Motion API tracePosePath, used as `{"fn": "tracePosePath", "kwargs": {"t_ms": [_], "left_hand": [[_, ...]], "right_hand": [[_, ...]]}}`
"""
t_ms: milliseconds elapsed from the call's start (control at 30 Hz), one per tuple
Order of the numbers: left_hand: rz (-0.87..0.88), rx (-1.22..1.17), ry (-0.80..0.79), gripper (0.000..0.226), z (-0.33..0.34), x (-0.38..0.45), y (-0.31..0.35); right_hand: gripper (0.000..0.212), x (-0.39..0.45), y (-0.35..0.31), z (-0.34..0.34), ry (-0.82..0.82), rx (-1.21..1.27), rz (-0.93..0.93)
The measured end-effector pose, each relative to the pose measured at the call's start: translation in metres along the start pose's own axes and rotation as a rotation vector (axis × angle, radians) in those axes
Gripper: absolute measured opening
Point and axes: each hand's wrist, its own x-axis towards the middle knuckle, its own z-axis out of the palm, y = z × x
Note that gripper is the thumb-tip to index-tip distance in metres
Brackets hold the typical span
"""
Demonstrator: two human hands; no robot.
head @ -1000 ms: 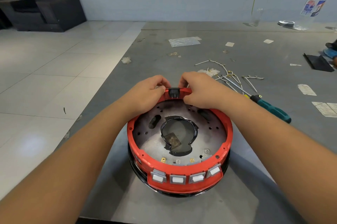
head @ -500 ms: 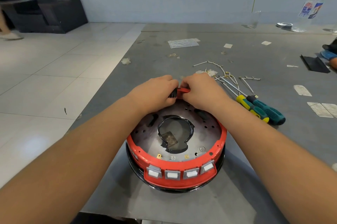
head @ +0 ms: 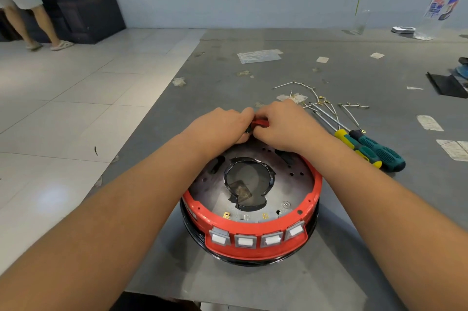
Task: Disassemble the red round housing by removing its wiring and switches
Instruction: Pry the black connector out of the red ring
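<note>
Far rim of the red housing (head: 253, 228): my left hand (head: 222, 125) and right hand (head: 286, 125) pinch the black switch (head: 249, 129); next, I judge, working it free.

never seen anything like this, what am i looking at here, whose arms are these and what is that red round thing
There is no robot here. The picture comes from a camera worn on a person's head, looking forward and down, so the two bare arms are that person's own. The left hand and right hand meet at the far rim of a red round housing that sits on a grey table. Their fingers are curled around a small dark part at the rim, probably a switch being worked loose; the fingers hide most of it. On the near side of the housing sit four white switches in a row. To the right lie two screwdrivers and some loose wires, apparently already pulled out. Paper scraps are scattered on the table, and a clear bottle stands at the far edge.
</note>
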Motion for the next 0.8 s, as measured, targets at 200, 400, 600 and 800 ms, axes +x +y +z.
{"fn": "tracePosePath", "kwargs": {"t_ms": [200,400,600,800], "left_hand": [[0.004,-0.037,-0.018,0.024,-0.0031,-0.0016,0.0002],[-0.003,-0.066,-0.014,0.026,-0.0029,-0.0019,-0.0004],[0.007,-0.07,-0.009,0.027,-0.0017,-0.0012,-0.0028],[0.013,-0.085,-0.002,0.027,-0.0008,-0.0017,-0.0053]], "right_hand": [[0.017,0.0005,-0.0001,0.0001,-0.007,0.006,0.018],[0.015,-0.0007,-0.0004,-0.0006,-0.003,0.02,0.011],[0.015,-0.0018,-0.0011,-0.0023,-0.007,0.032,0.019],[0.018,-0.0018,-0.0024,-0.0018,0.0,0.03,0.028]]}}
